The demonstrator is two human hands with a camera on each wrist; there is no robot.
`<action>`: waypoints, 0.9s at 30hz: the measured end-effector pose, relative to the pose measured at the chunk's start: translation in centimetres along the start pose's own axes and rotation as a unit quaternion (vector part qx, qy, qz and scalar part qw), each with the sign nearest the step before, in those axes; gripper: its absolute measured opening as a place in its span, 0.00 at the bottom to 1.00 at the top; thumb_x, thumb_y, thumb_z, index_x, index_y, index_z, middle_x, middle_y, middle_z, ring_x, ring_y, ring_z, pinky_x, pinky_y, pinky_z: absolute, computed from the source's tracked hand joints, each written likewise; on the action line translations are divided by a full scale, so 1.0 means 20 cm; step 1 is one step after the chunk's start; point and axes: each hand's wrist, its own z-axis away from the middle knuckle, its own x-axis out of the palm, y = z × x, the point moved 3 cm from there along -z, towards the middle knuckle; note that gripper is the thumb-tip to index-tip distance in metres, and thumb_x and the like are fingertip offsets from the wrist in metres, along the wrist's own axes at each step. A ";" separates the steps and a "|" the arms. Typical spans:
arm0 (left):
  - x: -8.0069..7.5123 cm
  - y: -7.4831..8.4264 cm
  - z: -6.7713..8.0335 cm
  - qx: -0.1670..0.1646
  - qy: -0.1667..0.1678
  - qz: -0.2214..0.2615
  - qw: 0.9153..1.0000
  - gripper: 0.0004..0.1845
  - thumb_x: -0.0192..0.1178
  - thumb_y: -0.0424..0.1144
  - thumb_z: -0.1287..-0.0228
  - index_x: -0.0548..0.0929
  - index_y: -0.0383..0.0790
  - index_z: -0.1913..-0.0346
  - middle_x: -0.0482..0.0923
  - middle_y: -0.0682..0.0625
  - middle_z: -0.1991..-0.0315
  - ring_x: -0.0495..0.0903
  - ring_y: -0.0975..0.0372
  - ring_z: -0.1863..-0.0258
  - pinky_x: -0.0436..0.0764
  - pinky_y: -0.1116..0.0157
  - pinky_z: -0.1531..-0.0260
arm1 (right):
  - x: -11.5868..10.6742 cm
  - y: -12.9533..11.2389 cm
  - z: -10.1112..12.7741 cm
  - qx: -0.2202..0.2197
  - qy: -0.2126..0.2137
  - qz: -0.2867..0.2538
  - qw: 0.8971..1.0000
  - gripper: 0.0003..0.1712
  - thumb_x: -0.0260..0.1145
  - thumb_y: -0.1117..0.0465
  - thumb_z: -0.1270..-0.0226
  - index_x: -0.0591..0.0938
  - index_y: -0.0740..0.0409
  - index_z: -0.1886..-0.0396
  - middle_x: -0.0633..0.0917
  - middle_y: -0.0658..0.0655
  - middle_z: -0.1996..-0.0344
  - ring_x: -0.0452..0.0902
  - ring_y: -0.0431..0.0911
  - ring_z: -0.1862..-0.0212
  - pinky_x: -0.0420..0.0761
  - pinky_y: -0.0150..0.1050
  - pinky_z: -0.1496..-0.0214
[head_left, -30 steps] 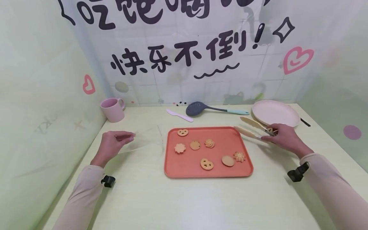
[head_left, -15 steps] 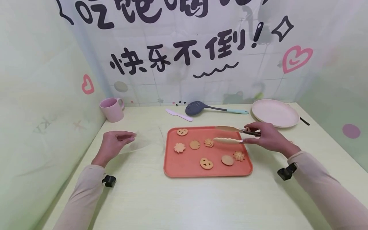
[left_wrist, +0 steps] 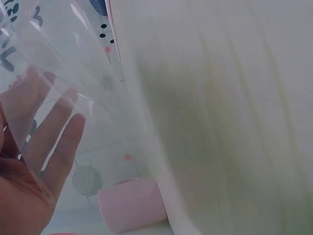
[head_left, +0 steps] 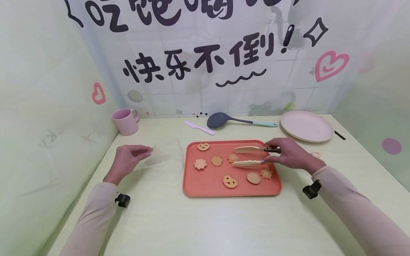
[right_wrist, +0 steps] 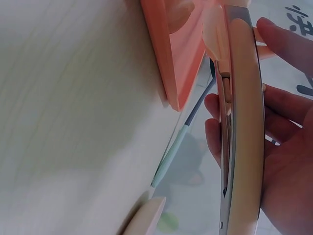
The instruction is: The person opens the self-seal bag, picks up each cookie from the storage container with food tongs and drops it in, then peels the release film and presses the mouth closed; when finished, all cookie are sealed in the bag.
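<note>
Pale green table [head_left: 205, 220], printed cloth backdrop with black characters and pink hearts behind it. Orange tray [head_left: 205, 190] sits mid-table with seven cookies in it: pretzel cookie [head_left: 203, 146] at the far left corner, flower cookie [head_left: 200, 164], round cookie [head_left: 217, 161], swirl cookie [head_left: 233, 158], a second pretzel one [head_left: 230, 181] near the front, oval cookie [head_left: 253, 178], star cookie [head_left: 266, 173]. Right hand [head_left: 289, 155] grips tongs [head_left: 248, 156] over the tray's right half, fingers and thumb curled round the handle end. Tong arms spread apart, tips either side of the swirl cookie; cannot tell if they touch it. Right wrist view shows the tongs edge-on against the fingers [right_wrist: 288, 147], tray rim just beside.

Left hand [head_left: 128, 159] rests on the table left of the tray, fingers curled, pinching a clear plastic bag [head_left: 160, 154]; the film lies over the fingers in the left wrist view. Bag lies flat, its edge just beside the tray.

Pink mug [head_left: 125, 121] far left corner. Pink plastic knife [head_left: 200, 128] and dark slotted spoon [head_left: 238, 121] behind the tray. Cream plate [head_left: 306, 126] far right, nothing on it. Small ring [head_left: 316, 154] on the table right of the hand.
</note>
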 end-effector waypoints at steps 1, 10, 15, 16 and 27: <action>0.00 0.00 0.00 -0.001 0.000 0.001 1.000 0.11 0.71 0.33 0.40 0.90 0.35 0.54 0.90 0.39 0.57 0.82 0.86 0.67 0.80 0.83 0.63 | 0.00 0.00 0.00 0.000 -0.002 0.003 1.000 0.24 0.78 0.49 0.43 0.87 0.60 0.53 0.90 0.55 0.60 0.87 0.52 0.56 0.84 0.48 0.51; 0.00 0.01 -0.01 -0.002 -0.002 -0.003 1.000 0.11 0.71 0.34 0.40 0.90 0.36 0.54 0.90 0.39 0.58 0.83 0.85 0.66 0.79 0.83 0.63 | 0.00 0.01 -0.03 0.001 -0.012 0.016 1.000 0.18 0.77 0.53 0.41 0.87 0.59 0.57 0.89 0.54 0.63 0.84 0.44 0.60 0.83 0.44 0.56; 0.00 0.00 -0.01 -0.004 -0.005 -0.008 1.000 0.11 0.71 0.34 0.40 0.90 0.37 0.54 0.90 0.40 0.58 0.82 0.85 0.66 0.79 0.83 0.63 | 0.00 0.00 -0.04 -0.002 -0.007 0.019 1.000 0.15 0.77 0.55 0.41 0.87 0.59 0.59 0.88 0.51 0.67 0.80 0.41 0.64 0.81 0.39 0.60; 0.00 0.00 -0.01 -0.004 -0.005 -0.009 1.000 0.11 0.71 0.34 0.40 0.90 0.38 0.54 0.90 0.41 0.58 0.83 0.85 0.66 0.79 0.82 0.63 | 0.00 -0.01 -0.04 -0.005 -0.003 0.020 1.000 0.15 0.77 0.56 0.41 0.87 0.59 0.60 0.88 0.51 0.67 0.81 0.41 0.64 0.81 0.40 0.60; 0.00 -0.02 -0.01 0.006 -0.002 -0.035 0.999 0.10 0.72 0.33 0.41 0.91 0.39 0.55 0.91 0.42 0.60 0.87 0.77 0.65 0.79 0.83 0.64 | 0.00 -0.08 -0.07 -0.032 0.023 0.017 0.999 0.13 0.78 0.58 0.43 0.87 0.59 0.62 0.86 0.49 0.69 0.81 0.42 0.66 0.81 0.38 0.61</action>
